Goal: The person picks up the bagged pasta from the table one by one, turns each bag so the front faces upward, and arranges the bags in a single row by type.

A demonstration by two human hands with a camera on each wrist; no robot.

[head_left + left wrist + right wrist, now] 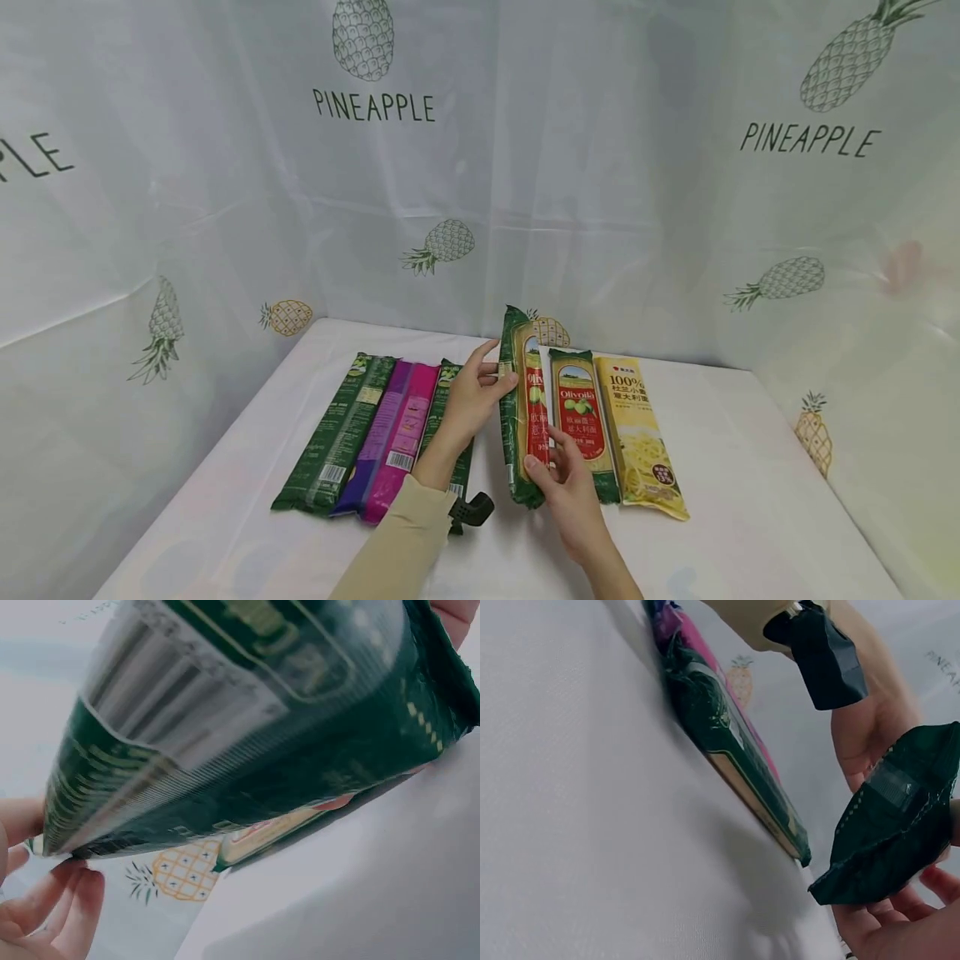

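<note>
Closest in, your beige left sleeve (401, 542) cuts up from the bottom, black device (471, 510) at the cuff. Your right hand (573, 496) grips the lower end of the held pasta packet (528, 417), thumb across the front; your left hand (467, 400) pinches it higher up, by the left edge. And there's that green-and-red packet, mid-bench, raised off the surface! Its long axis runs away from you and tips upward, top end far and leaning a touch left, printed front swung partly right, lettering upright from your side.

Under it, the white-covered bench (750, 500). On your left, three packets slant with far ends to the right: a green one (337, 442), a purple-and-pink one (401, 425), and a second green one (461, 467), partly behind your left arm. On your right, a red-and-green twin (581, 408) sits just beside a yellow packet (641, 433), far ends slanting left.

White surface stretches from the yellow packet to the right edge, and a narrower strip reaches the left edge. The gap between the two groups lies under your hands. At the far edge hangs the pineapple-print curtain (600, 208), which flanks both sides too.
</note>
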